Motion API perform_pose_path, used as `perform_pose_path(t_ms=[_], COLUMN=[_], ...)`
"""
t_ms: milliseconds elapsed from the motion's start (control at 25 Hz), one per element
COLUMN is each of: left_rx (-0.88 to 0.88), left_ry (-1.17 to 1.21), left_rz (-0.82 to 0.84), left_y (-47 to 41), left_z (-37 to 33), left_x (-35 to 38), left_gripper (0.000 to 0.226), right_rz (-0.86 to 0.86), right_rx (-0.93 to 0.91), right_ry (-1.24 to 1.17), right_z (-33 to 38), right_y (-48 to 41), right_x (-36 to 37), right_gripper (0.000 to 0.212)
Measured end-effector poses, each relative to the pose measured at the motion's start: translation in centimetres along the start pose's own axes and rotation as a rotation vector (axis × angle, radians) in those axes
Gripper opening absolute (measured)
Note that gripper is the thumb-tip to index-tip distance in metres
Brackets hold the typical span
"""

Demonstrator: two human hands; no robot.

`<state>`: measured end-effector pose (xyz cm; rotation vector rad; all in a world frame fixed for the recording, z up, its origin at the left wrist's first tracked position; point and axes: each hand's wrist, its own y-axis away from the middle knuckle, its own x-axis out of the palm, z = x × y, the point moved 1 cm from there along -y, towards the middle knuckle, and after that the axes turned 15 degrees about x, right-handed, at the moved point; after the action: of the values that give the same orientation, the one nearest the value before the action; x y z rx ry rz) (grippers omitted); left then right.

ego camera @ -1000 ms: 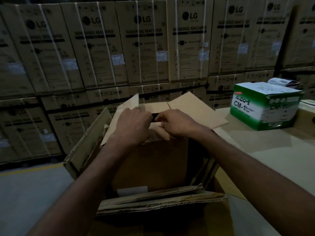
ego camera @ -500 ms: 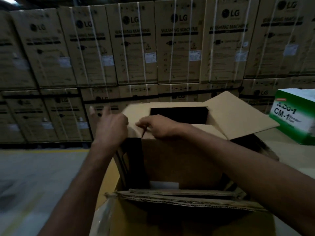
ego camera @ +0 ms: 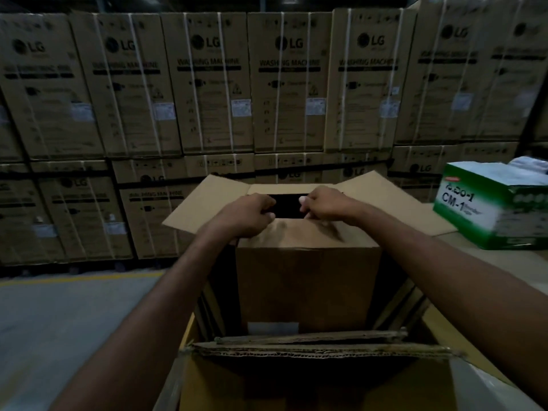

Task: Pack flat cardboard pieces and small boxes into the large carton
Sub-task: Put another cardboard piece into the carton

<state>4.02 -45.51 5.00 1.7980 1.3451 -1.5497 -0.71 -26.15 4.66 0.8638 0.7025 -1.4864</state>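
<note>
So: left fingers [ego camera: 268,215] and right fingers [ego camera: 304,200] curl over the near top flap of the small box [ego camera: 308,277], with the left hand [ego camera: 249,216] and right hand [ego camera: 326,206] each gripping it. It stands upright inside the large carton [ego camera: 296,393], long axis vertical, mouth up (side flaps splayed left and right). Flat cardboard sheets [ego camera: 311,347] stand on edge against its near face and sides. A green-and-white box [ego camera: 489,209] sits on the table [ego camera: 504,268] to the right, with washing-machine cartons [ego camera: 290,84] stacked behind.
</note>
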Motion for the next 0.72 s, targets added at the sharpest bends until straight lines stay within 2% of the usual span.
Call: perform_pose_path(t_ms=[160,240,320,440,600,640,720], left_rx=[0.045,0.033,0.024,-0.013,0.112,0.123,0.121], left_ry=[-0.077,-0.113,-0.013,0.194,0.239,0.215,0.209], left_rz=[-0.106,-0.153,-0.103,0.11,0.663,0.77,0.878], left_y=[-2.5,-2.9,-2.6,-0.8,1.7,2.0,2.2], left_z=[-0.8,-1.2,-2.3,-4.0,-3.7,-3.3,-2.5], left_x=[-3.1,-5.7,-7.6,-8.9,-6.9,-5.4,-2.3], left_gripper=[0.032,0.029,0.03,0.026,0.023,0.025,0.027], right_rz=[-0.109,-0.062,0.065,0.335,0.716,0.764,0.765], right_rx=[-0.113,-0.153,-0.123,-0.096,-0.171,-0.177,-0.194], right_ry=[-0.089,-0.063,-0.053,-0.04,0.303,0.396,0.513], right_z=[0.7,1.3,1.5,1.1,-0.6,-1.2,-2.2], right_y=[2.6,3.8,5.2,7.4,9.3,9.4,9.0], right_x=[-5.2,-7.7,-9.7,-11.5,-9.1,-7.6,-4.7], right_gripper=[0.027,0.027,0.027,0.021,0.023,0.028,0.031])
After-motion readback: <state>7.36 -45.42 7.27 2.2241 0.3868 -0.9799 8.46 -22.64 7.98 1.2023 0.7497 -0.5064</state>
